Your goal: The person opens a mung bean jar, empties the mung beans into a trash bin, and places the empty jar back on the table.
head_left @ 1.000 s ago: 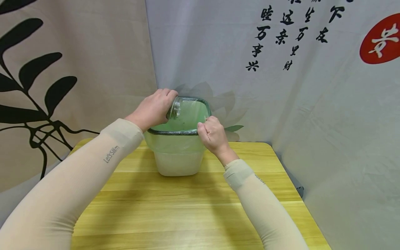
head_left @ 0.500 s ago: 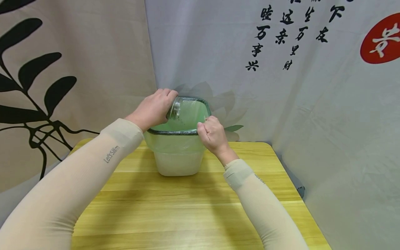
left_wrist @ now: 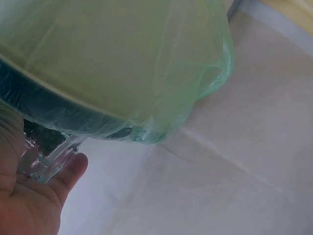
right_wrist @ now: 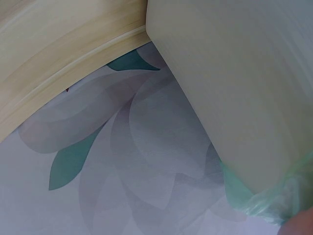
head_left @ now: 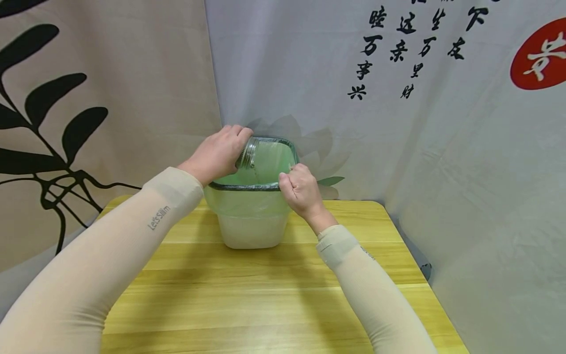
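In the head view my left hand grips a clear glass jar, tipped on its side over the opening of a white trash bin. A thin dark trickle shows just under the jar's mouth. The left wrist view has the jar between fingers and palm, with dark contents inside. A green plastic bag lines the bin and folds out over its dark rim. My right hand is curled at the rim's right front corner, gripping gathered bag; in the right wrist view only a bit of it shows beside the bunched plastic.
The bin stands toward the back of a yellow wood-grain table. Close behind hangs a pale cloth backdrop with black writing, a red seal and printed leaves. The table's right edge slopes beside my right forearm.
Both hands, the jar and the bin keep their places. Dark specks below the jar's mouth have shifted and now form a thin line.
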`<state>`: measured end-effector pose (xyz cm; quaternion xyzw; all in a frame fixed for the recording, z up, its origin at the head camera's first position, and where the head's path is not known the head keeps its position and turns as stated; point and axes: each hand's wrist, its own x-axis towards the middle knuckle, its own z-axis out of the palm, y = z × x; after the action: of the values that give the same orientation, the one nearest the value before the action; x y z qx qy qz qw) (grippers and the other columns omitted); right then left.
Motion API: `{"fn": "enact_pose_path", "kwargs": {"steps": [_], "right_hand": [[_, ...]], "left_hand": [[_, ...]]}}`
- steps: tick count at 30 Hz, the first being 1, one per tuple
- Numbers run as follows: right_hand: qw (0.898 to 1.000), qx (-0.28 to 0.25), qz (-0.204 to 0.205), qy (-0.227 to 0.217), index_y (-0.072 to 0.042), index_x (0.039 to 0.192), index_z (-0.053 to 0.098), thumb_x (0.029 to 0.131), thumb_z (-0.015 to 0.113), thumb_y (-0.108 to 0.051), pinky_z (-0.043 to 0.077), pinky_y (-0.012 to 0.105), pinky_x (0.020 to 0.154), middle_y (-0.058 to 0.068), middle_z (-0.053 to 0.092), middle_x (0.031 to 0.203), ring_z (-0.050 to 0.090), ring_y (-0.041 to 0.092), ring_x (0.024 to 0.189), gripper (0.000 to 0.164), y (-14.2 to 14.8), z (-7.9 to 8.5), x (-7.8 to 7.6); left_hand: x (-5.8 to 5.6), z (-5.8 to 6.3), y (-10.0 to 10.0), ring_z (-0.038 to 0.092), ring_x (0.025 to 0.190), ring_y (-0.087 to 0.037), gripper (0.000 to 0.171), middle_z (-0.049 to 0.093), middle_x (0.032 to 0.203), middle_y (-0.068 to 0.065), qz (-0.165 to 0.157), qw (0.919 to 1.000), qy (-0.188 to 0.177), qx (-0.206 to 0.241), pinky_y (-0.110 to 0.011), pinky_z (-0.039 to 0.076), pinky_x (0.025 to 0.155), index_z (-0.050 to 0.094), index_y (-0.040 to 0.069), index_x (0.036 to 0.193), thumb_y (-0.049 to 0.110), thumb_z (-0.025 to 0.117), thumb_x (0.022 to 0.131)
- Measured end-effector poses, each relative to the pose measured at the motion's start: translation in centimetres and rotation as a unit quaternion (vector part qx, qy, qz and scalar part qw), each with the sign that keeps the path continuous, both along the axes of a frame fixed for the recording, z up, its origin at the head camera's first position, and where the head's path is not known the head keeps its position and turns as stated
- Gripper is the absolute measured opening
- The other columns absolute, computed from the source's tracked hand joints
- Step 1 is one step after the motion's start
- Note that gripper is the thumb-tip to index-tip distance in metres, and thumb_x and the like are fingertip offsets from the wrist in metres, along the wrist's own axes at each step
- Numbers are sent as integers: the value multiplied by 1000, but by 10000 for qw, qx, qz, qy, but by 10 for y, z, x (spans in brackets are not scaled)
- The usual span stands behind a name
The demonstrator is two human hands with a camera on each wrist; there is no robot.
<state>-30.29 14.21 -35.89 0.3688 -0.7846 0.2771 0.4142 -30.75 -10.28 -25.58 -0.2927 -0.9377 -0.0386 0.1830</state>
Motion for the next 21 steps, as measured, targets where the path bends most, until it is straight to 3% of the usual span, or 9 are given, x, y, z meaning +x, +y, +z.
{"fn": "enact_pose_path", "kwargs": {"steps": [21], "right_hand": [[10000,-23,31,90,-8,52,39,103,43,-17,57,47,87,4,33,49,50,31,65,52,-1,0,2]], "left_hand": [[3,2,0,58,125,-43,72,60,140,-25,17,10000,7,-11,-56,56,106,51,-1,140,-10,83,76]]}}
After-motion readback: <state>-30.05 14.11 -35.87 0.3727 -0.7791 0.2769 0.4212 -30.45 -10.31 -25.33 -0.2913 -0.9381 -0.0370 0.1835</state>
